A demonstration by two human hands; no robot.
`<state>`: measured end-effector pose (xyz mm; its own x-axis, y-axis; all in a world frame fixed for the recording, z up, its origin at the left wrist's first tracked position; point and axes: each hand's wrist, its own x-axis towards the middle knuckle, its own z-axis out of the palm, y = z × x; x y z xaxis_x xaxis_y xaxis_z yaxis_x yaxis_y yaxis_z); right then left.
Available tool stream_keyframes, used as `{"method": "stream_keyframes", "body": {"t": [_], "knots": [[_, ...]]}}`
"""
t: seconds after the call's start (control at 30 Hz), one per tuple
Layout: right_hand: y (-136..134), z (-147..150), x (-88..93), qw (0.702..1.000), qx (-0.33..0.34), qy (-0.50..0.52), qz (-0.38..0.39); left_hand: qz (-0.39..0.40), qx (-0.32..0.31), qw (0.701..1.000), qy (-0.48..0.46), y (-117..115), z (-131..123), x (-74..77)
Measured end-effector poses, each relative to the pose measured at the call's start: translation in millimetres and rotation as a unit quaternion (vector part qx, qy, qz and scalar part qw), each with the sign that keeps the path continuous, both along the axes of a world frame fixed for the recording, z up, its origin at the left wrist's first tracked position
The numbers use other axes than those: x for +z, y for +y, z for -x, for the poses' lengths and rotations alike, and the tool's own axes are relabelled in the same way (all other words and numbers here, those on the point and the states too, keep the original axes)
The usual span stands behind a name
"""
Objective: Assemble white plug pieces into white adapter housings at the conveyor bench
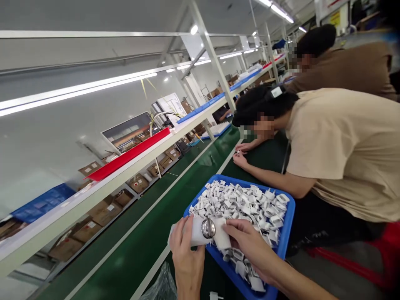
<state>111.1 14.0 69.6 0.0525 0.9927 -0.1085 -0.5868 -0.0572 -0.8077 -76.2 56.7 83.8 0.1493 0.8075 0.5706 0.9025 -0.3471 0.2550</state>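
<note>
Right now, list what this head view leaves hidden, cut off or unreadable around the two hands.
- White piece with round metal part: left hand and right hand cover its ends, so its shape is unclear.
- Blue tray: near corner hidden by the right forearm.
- Clear plastic bag: cut off by the bottom edge.
- Small white parts: too small to identify.
- Cardboard boxes: labels too small to read.

Left hand (pixel 186 254), right hand (pixel 250 246), both gripping

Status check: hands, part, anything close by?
Left hand and right hand both grip white part. Blue tray of white pieces directly behind. Co-worker's arm beyond tray.
</note>
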Motion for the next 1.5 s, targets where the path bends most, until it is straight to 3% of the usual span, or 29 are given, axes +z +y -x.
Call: {"method": "stream_keyframes", "body": {"t": [0.13, 0.27, 0.4, 0.63, 0.93, 1.23, 1.5], "knots": [[-3.6, 7.1, 3.9, 0.997, 0.006, 0.071, 0.007, -0.064, -0.028, 0.994, 0.082, -4.1, -1.1, 8.0], [-6.5, 9.2, 5.4, 0.993, 0.008, 0.113, 0.032, -0.176, -0.037, 0.966, 0.185, -8.6, -1.4, 18.0], [-7.0, 7.3, 16.8, 0.989, 0.019, 0.141, 0.043, -0.225, -0.06, 0.949, 0.212, -8.2, 0.7, 27.2], [-11.0, 4.4, 33.1, 0.986, 0.034, 0.156, 0.043, -0.191, -0.044, 0.959, 0.206, -6.3, 4.8, 30.5], [-11.5, 9.9, 35.1, 0.984, 0.043, 0.165, 0.046, -0.194, -0.045, 0.964, 0.178, -5.2, 10.4, 30.5], [-10.7, 8.0, 36.3, 0.985, 0.047, 0.158, 0.052, -0.234, -0.046, 0.938, 0.252, -7.2, 10.7, 39.3], [-7.3, 10.8, 29.2, 0.985, 0.04, 0.155, 0.067, -0.237, -0.046, 0.937, 0.254, -6.6, 8.3, 38.8]]}}
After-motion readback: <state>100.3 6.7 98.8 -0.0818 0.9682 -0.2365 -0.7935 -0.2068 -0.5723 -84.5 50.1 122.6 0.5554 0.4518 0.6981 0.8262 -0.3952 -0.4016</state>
